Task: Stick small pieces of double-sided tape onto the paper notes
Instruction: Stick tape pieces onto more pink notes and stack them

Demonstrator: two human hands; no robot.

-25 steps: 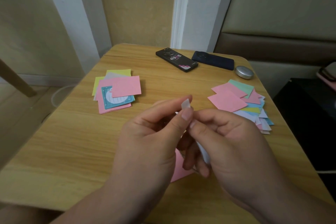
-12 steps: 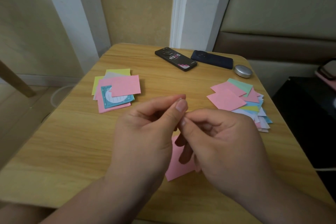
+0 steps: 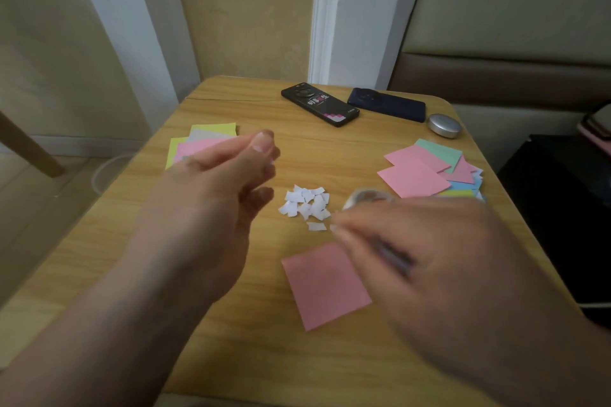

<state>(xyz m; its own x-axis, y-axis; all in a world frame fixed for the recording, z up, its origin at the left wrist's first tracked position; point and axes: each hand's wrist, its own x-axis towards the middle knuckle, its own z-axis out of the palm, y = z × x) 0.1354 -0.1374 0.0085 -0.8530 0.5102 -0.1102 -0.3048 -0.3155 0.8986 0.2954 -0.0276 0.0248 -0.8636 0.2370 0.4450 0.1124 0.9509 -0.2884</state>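
A single pink note (image 3: 325, 287) lies flat on the wooden table (image 3: 330, 155), in front of me. My left hand (image 3: 228, 182) hovers above the table to its left. Its thumb and forefinger are pinched together on a small pale tape piece (image 3: 271, 160). My right hand (image 3: 423, 261) is motion-blurred, and its fingertips reach toward a heap of several white backing scraps (image 3: 305, 205). Whether it holds a scrap is unclear. A clear tape roll (image 3: 367, 198) peeks out behind the right hand.
A stack of coloured notes (image 3: 211, 134) lies at the left, partly behind my left hand. A fanned pile of notes (image 3: 416, 172) lies at the right. Two dark phones (image 3: 319, 104) (image 3: 386, 104) and a round silver case (image 3: 444, 125) sit along the far edge.
My hands have come apart. The left has risen to the left, still pinching; the right has swung down toward the scraps. The pink note, scrap heap and tape roll have come into sight.
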